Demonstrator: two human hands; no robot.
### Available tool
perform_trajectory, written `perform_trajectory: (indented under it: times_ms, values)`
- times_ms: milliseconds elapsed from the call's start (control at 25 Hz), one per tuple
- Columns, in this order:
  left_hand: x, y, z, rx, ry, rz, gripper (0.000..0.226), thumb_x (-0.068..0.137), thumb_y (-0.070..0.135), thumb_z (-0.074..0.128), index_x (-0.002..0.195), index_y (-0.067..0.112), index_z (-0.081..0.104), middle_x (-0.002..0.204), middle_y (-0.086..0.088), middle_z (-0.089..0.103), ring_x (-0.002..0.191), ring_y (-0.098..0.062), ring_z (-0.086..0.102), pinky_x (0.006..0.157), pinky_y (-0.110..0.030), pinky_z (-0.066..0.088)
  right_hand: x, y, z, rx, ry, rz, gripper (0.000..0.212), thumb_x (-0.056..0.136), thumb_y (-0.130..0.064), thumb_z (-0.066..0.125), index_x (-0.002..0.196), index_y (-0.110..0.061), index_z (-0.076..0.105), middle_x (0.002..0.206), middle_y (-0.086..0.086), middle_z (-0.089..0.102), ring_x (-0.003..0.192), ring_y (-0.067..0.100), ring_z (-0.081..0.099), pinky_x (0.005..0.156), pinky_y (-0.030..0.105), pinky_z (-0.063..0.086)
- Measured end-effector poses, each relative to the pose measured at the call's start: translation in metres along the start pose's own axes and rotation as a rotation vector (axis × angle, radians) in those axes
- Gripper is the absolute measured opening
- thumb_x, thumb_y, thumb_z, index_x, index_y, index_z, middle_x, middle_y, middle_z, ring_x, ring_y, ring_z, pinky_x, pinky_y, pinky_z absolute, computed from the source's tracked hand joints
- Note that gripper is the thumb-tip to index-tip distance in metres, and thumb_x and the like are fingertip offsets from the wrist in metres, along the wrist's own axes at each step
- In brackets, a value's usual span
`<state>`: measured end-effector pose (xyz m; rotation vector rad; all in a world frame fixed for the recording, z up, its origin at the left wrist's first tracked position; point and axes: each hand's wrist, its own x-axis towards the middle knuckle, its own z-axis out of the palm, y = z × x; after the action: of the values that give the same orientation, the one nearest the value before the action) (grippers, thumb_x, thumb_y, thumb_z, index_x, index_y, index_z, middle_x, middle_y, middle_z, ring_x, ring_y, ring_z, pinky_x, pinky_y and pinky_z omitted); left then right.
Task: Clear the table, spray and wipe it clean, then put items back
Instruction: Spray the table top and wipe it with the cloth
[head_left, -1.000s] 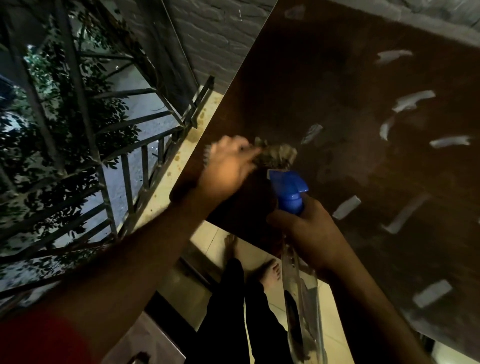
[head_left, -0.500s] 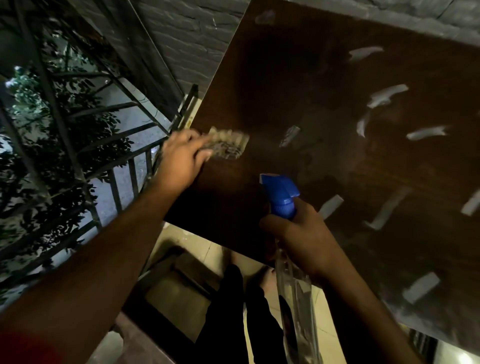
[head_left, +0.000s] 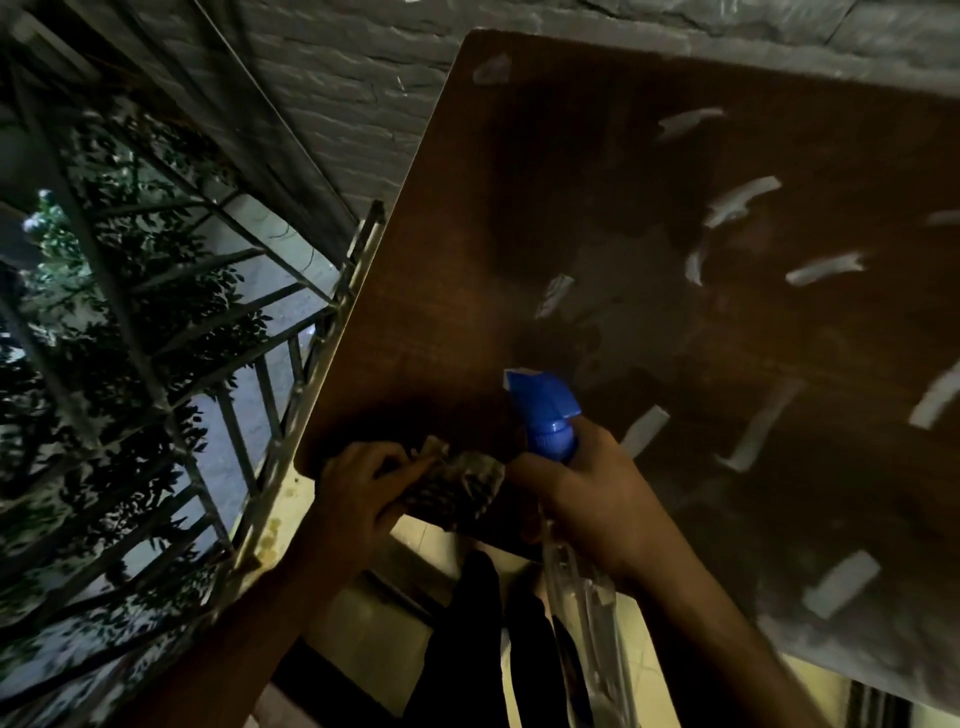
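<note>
Head view: left hand (head_left: 363, 493) curled round a crumpled cloth (head_left: 457, 491), pressing it onto the near left corner of the dark brown table (head_left: 519, 218), right at the near edge. Right hand (head_left: 587, 499) just beside, wrapped round the neck of a clear spray bottle (head_left: 582, 592) with blue trigger head (head_left: 543, 410), nozzle aimed over the tabletop; bottle body hanging below the near edge. Cloth lying between the two hands, touching or almost touching the right. Pale scraps (head_left: 740, 200) scattered across the middle and right of the tabletop, well apart from the cloth. Metal railing (head_left: 270, 426) close along the left edge, brick wall (head_left: 322, 93) beyond the far edge. Open tabletop toward the far left corner.
</note>
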<state>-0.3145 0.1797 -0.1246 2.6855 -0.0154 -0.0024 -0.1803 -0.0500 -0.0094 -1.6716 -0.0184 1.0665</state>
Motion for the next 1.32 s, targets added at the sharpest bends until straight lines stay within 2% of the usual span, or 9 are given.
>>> perform_trajectory:
  times_ms: [120,200,320,400,560,640,800,1040,1320]
  values:
    - [0.066,-0.013,-0.004,0.063,0.111,-0.124,0.04,0.084,0.025,0.047,0.123,0.029,0.057,0.108,-0.006,0.057,0.096,-0.027,0.051,0.076,-0.043,0.045,0.004,0.001,-0.001,-0.018,0.06,-0.006,0.032,0.062,-0.044,0.068,0.091,-0.034,0.06,0.079,0.005,0.069,0.072,0.027,0.068,0.073,0.054,0.059]
    - [0.134,-0.014,-0.008,0.08,0.17,-0.292,0.034,0.09,0.027,0.054,0.123,0.025,0.06,0.109,-0.008,0.056,0.097,-0.028,0.049,0.08,-0.041,0.039,0.009,-0.002,-0.005,-0.021,0.097,-0.013,0.03,0.06,-0.045,0.065,0.088,-0.034,0.061,0.075,0.003,0.068,0.07,0.029,0.068,0.071,0.057,0.058]
    - [0.225,0.001,-0.011,0.071,0.189,-0.408,0.034,0.092,0.028,0.056,0.126,0.023,0.059,0.116,-0.008,0.053,0.105,-0.028,0.046,0.089,-0.039,0.035,0.017,-0.02,-0.021,0.019,0.113,0.002,0.023,0.078,-0.027,0.068,0.098,-0.022,0.059,0.067,0.006,0.065,0.058,0.026,0.064,0.061,0.044,0.06]
    - [0.263,0.01,-0.01,0.066,0.199,-0.405,0.033,0.093,0.029,0.054,0.126,0.021,0.059,0.118,-0.009,0.053,0.108,-0.027,0.045,0.091,-0.039,0.034,0.025,-0.031,-0.035,0.055,0.148,0.01,0.019,0.085,-0.017,0.065,0.102,-0.013,0.057,0.064,0.01,0.062,0.053,0.026,0.061,0.053,0.036,0.055]
    - [0.293,0.008,-0.006,0.08,0.228,-0.384,0.033,0.095,0.03,0.052,0.125,0.02,0.058,0.118,-0.008,0.053,0.109,-0.026,0.045,0.092,-0.038,0.034,0.049,-0.041,-0.061,0.14,0.209,0.025,0.025,0.083,-0.021,0.068,0.101,-0.009,0.055,0.061,0.011,0.062,0.053,0.029,0.063,0.068,0.059,0.057]
    - [0.309,0.002,-0.005,0.107,0.259,-0.367,0.033,0.094,0.031,0.053,0.125,0.019,0.057,0.119,-0.008,0.053,0.109,-0.026,0.046,0.092,-0.039,0.035,0.061,-0.048,-0.073,0.137,0.215,0.023,0.032,0.084,-0.024,0.067,0.108,-0.007,0.055,0.065,0.011,0.064,0.056,0.029,0.064,0.071,0.061,0.056]
    - [0.369,-0.004,-0.006,0.026,0.337,-0.368,0.039,0.09,0.029,0.059,0.127,0.02,0.051,0.124,-0.005,0.057,0.116,-0.026,0.048,0.096,-0.04,0.035,0.087,-0.065,-0.093,0.138,0.242,0.011,0.031,0.085,-0.024,0.066,0.108,-0.006,0.054,0.063,0.009,0.063,0.055,0.026,0.064,0.069,0.058,0.058]
    - [0.476,-0.003,-0.004,-0.016,0.293,-0.285,0.035,0.089,0.035,0.059,0.119,0.017,0.054,0.122,-0.005,0.058,0.118,-0.025,0.048,0.096,-0.039,0.034,0.132,-0.109,-0.127,0.191,0.309,0.018,0.02,0.087,-0.017,0.064,0.104,-0.014,0.053,0.057,0.001,0.062,0.054,0.022,0.061,0.068,0.049,0.059]
    - [0.544,0.01,0.01,-0.012,0.259,-0.251,0.036,0.091,0.041,0.053,0.113,0.012,0.056,0.12,-0.011,0.058,0.117,-0.03,0.049,0.096,-0.04,0.033,0.168,-0.15,-0.166,0.195,0.424,0.029,0.014,0.09,-0.018,0.062,0.102,-0.016,0.055,0.075,0.009,0.062,0.063,0.024,0.062,0.063,0.041,0.06]
